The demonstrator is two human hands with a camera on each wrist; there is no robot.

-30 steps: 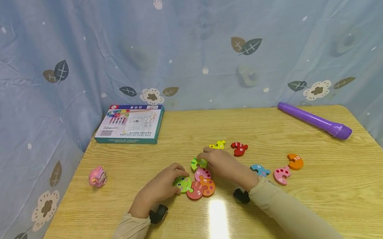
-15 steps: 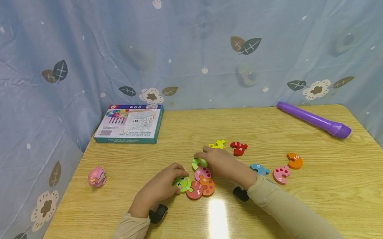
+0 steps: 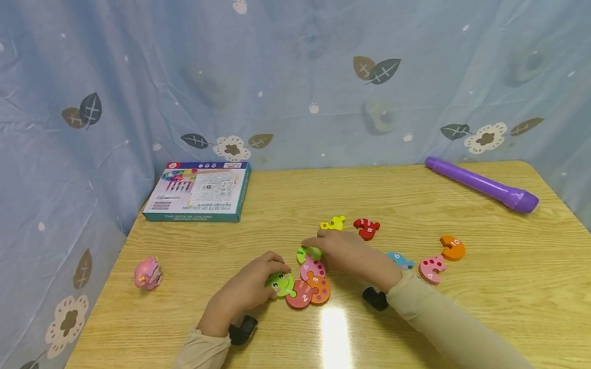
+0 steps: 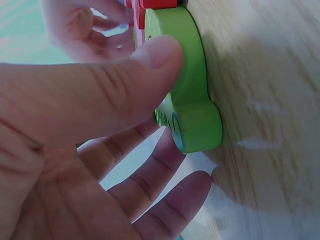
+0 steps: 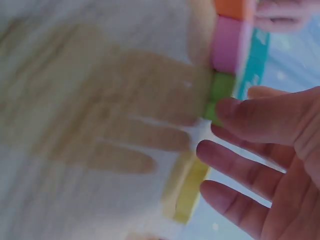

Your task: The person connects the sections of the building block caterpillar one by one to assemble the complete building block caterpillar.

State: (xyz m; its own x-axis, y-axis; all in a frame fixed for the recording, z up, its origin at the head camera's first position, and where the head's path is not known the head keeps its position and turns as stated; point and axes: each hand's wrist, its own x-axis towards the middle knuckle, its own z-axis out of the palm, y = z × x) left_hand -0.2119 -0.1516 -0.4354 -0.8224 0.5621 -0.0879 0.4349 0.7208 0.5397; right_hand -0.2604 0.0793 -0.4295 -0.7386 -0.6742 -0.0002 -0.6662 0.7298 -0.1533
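In the head view, a caterpillar puzzle's smiling green head piece lies on the table, with my left hand holding its left side. The left wrist view shows the thumb across its face and fingertips at the far edge. Joined to the head are a red piece marked 2, an orange piece marked 3 and a pink dotted piece. At the chain's far end, my right hand pinches a striped green piece between thumb and index finger; the other fingers are spread.
Loose yellow, red, blue, pink and orange puzzle pieces lie beyond and right of my right hand. A flat box, a pink toy figure and a purple stick stand farther out.
My right hand has shifted slightly at the striped green piece, its index finger now reaching over the far edge. The left hand keeps its hold on the head piece.
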